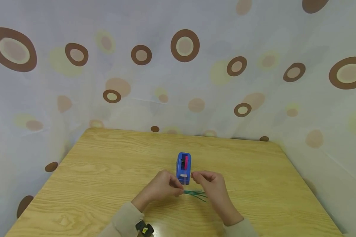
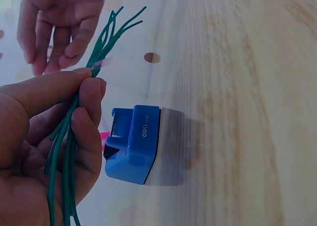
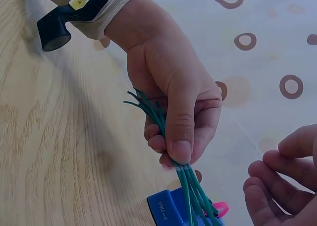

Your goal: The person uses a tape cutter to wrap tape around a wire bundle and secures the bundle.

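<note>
My left hand (image 1: 163, 188) pinches a bundle of thin green stems or wires (image 2: 62, 151) between thumb and fingers. Clear tape (image 2: 101, 63) is wrapped on the bundle just beyond the thumb, with a short end sticking out. The strands fan out on both sides of the grip. Right of the bundle, my right hand (image 1: 215, 187) hovers with loosely bent fingers, nothing visible between them. A blue tape dispenser (image 2: 143, 137) with a pink roll core (image 1: 186, 162) stands on the table just past both hands, its toothed cutting edge facing me.
The wood-grain table (image 1: 112, 158) lies under the hands. A patterned curtain (image 1: 166, 79) with brown rings hangs behind it and along both sides. A black wrist device (image 1: 144, 228) sits at the left sleeve.
</note>
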A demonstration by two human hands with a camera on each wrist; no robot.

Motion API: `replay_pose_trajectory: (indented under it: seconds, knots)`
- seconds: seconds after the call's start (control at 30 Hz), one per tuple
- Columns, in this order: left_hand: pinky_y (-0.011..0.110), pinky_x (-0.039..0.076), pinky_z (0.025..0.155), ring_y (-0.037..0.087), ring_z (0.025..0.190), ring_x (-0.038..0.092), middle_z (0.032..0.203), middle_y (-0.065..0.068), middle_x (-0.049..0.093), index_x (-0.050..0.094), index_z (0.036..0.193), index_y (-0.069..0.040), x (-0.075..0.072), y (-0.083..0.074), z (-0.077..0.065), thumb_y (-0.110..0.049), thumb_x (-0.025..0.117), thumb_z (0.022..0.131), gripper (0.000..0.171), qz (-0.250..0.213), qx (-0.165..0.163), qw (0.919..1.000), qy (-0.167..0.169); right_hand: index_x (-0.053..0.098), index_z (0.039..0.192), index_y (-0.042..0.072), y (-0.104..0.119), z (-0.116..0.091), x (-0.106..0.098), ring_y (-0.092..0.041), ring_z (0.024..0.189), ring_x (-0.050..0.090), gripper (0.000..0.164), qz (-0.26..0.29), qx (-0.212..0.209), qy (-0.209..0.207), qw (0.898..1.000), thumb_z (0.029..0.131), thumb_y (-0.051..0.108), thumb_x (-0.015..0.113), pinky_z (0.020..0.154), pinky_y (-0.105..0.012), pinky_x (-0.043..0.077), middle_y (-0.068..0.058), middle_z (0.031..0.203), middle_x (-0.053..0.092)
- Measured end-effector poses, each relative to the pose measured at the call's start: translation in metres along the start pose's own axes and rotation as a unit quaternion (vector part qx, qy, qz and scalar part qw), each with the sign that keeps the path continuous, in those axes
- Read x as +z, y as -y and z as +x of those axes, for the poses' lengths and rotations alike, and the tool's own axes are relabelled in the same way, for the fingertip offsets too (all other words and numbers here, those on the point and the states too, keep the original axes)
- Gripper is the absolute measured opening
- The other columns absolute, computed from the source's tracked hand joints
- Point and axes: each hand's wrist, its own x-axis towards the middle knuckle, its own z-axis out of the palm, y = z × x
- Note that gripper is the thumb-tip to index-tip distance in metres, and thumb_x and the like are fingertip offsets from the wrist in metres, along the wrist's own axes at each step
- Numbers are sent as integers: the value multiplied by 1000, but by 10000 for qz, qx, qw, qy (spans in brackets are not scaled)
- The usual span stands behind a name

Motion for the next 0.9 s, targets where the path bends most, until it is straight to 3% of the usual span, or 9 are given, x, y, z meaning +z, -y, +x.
replay_pose_trajectory:
  seconds: [0.3,0.6,0.9]
  knots:
    - [26,54,64,11,70,66,77,-5,70,77,80,-8,-1,-1,0,-9,80,83,4,-29,54,10000,11,73,107,-4,-5,8,-1,-29,104,64,19,-200,143,178,9995,97,7,61,91,-36,52,-16,108,71]
    - [26,55,65,11,71,68,78,-5,70,77,80,-12,0,2,2,-7,79,83,7,-109,114,9999,41,75,104,0,-8,12,-1,-20,92,63,16,-537,194,218,9981,93,9,68,81,-31,52,-10,101,72]
    - [26,54,64,11,70,68,77,-6,71,78,81,-13,0,4,3,-7,79,83,7,-101,121,9998,72,74,101,-1,-19,15,-3,-20,90,63,16,-818,-43,833,9932,91,12,72,79,-31,52,-8,95,72]
